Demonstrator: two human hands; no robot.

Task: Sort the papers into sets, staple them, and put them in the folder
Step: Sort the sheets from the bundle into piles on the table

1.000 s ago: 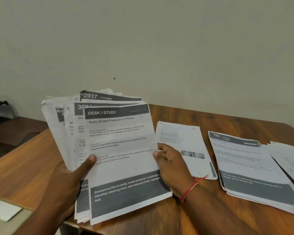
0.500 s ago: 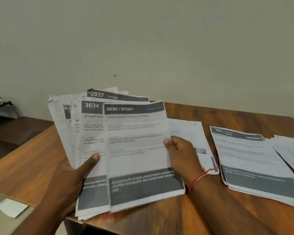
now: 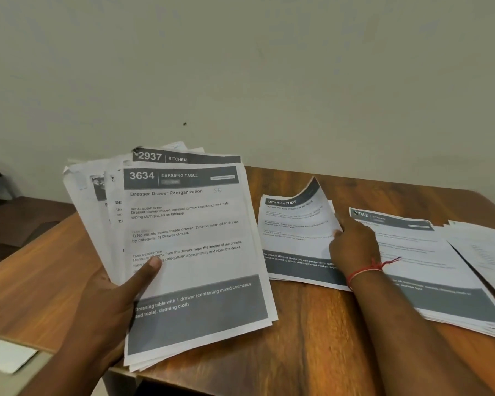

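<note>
top sheet [image 3: 189, 238] of stack [image 3: 80, 195], above desk [image 3: 312, 338] left near corner: "3634 DRESSING TABLE", "Dresser Drawer Reorganization", foot band "Dressing table with 1 drawer (containing mixed cosmetics and tools), cleaning cloth" // rear sheet [image 3: 183, 158]: "2937 KITCHEN" // curled sheet [image 3: 295, 224], mid-desk: "DESK / STUDY" // pile [image 3: 395, 221], toward right edge: "762 KITCHEN", number's start unclear

Left hand [image 3: 106, 304] in a thumb-over grip on the paper stack [image 3: 195, 252]; right hand [image 3: 355, 248] palm-down, forearm outstretched.
</note>
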